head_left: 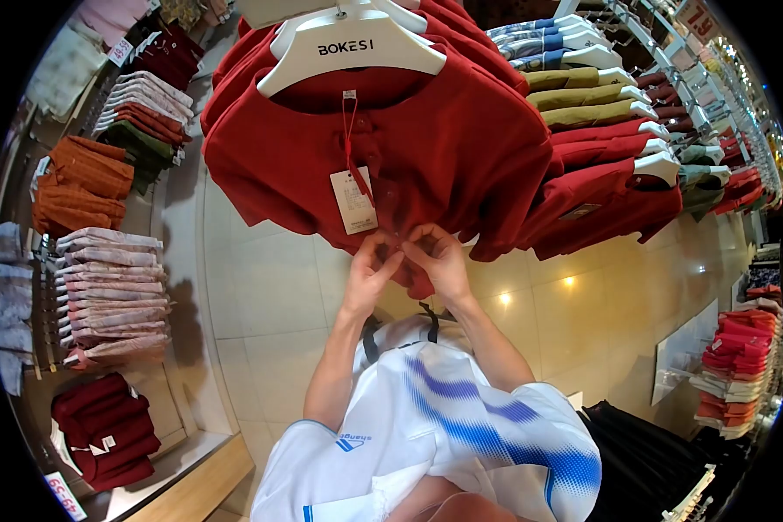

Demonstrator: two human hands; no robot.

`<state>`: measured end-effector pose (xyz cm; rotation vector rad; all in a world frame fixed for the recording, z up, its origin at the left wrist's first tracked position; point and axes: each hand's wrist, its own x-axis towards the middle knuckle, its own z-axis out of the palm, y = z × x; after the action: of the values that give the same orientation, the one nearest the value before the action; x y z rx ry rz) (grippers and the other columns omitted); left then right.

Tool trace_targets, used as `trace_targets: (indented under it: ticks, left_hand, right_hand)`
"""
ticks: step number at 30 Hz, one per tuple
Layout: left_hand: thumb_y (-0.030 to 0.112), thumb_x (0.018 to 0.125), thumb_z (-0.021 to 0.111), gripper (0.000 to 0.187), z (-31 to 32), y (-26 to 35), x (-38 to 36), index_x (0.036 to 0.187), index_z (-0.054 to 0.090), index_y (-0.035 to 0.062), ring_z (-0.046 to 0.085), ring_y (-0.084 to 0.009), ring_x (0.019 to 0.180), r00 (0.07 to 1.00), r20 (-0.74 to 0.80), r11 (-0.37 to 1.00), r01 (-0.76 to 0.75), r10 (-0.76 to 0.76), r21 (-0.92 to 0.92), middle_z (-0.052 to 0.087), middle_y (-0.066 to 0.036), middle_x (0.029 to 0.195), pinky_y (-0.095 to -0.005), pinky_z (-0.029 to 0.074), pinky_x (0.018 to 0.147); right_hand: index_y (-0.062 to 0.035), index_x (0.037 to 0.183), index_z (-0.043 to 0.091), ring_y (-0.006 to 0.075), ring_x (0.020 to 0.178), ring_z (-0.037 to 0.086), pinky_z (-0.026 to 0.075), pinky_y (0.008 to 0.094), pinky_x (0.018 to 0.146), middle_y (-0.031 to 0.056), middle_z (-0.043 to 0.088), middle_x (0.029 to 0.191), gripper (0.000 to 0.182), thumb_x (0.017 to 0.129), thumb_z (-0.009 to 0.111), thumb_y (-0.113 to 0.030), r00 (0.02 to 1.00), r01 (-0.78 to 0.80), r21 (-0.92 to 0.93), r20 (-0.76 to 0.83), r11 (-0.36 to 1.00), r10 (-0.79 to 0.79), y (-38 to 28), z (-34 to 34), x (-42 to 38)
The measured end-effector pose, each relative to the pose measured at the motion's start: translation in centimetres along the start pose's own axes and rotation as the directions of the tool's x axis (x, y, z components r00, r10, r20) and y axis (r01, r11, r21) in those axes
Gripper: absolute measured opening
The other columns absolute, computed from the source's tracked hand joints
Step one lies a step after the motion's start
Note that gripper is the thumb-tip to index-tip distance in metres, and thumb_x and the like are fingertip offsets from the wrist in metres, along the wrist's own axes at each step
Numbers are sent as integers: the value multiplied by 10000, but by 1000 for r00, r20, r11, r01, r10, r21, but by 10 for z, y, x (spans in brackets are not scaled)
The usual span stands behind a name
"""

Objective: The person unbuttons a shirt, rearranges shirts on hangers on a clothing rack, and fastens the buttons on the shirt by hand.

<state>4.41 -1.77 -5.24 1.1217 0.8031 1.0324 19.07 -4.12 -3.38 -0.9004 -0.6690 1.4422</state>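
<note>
A red buttoned shirt [461, 148] hangs in front of me on a white hanger [357, 50] marked BOKESI. My left hand [374, 265] and my right hand [437, 259] meet at the front opening of the shirt, low on its button line. Thumb and fingers of each hand are pinched on the red cloth, close to each other. The button between them, if any, is too small to make out. Just above my left hand, a white paper tag [353, 202] dangles on a red cord from the collar.
More red shirts hang behind this one. To the right, a rail holds olive shirts [583, 97] and other red shirts [618, 196]. Shelving on the left carries pink patterned clothes [113, 291], orange clothes [83, 184] and dark red clothes [109, 431]. Below is a tiled floor [265, 278].
</note>
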Motion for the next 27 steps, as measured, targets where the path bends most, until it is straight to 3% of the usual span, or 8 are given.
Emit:
trace_targets:
  ticks: [7, 13, 15, 19, 21, 22, 24, 27]
  left_hand:
    - [-20, 907, 610, 216, -11, -24, 5, 1080, 483, 4, 531, -100, 838, 978, 28, 947, -209, 209, 245, 513, -31, 984, -242, 461, 709]
    - [7, 909, 609, 210, -10, -14, 2, 1098, 517, 10, 526, -87, 843, 983, -8, 967, -178, 183, 183, 541, -20, 987, -204, 455, 709]
    - [14, 912, 610, 219, -10, -7, 1, 1111, 518, 8, 541, -90, 833, 980, -15, 957, -188, 196, 220, 550, -20, 981, -203, 470, 705]
    - [19, 917, 603, 229, -14, -4, -1, 1132, 526, -5, 579, -98, 820, 998, -37, 991, -54, 59, 123, 586, -27, 974, -212, 486, 725]
    - [18, 915, 602, 227, -18, -5, -1, 1129, 531, -11, 591, -104, 825, 996, -30, 987, -80, 85, 143, 602, -34, 976, -220, 489, 731]
    - [13, 913, 600, 220, -21, -5, -1, 1122, 538, -18, 599, -110, 840, 993, -4, 975, -119, 122, 187, 615, -42, 980, -231, 492, 745]
    - [7, 910, 597, 214, -24, -5, -2, 1115, 546, -25, 606, -116, 856, 987, 23, 960, -157, 156, 231, 627, -50, 983, -242, 495, 759]
    - [1, 908, 590, 202, -27, -4, -2, 1104, 555, -32, 615, -123, 881, 983, 46, 947, -182, 176, 264, 643, -62, 973, -256, 494, 776]
  right_hand:
    - [-29, 975, 518, 119, 784, 619, 566, 281, 672, 48, 615, 890, 106, 923, 610, -18, 996, -85, 182, 10, 980, 84, 9, -1, 2]
    - [-45, 999, 519, 85, 816, 576, 485, 236, 740, 16, 570, 882, 126, 916, 599, 7, 999, -41, -10, 5, 999, 41, 19, -1, 6]
    - [-35, 1017, 519, 79, 797, 581, 482, 228, 694, 8, 547, 873, 130, 920, 594, 8, 987, 159, -146, 33, 976, -156, 20, 3, 6]
    - [-48, 1057, 549, 79, 744, 588, 467, 220, 591, 22, 577, 893, 143, 923, 575, -4, 973, 231, -254, 60, 939, -223, 12, 9, 6]
    - [-48, 1136, 575, 186, 691, 645, 530, 287, 631, 92, 585, 864, 295, 853, 624, 20, 878, 457, -708, 259, 539, -403, -5, 10, 3]
    - [-48, 1136, 575, 186, 691, 645, 530, 287, 631, 92, 585, 864, 295, 853, 624, 20, 878, 457, -707, 260, 540, -402, -10, 9, 4]
    - [-68, 1185, 589, 275, 710, 662, 557, 356, 629, 121, 610, 889, 356, 835, 640, -30, 783, 604, -784, 550, 144, -290, -17, 5, 5]
    - [-67, 1178, 594, 306, 723, 668, 560, 393, 616, 112, 629, 913, 334, 849, 647, -85, 768, 626, -766, 572, 147, -288, -16, 0, 10]
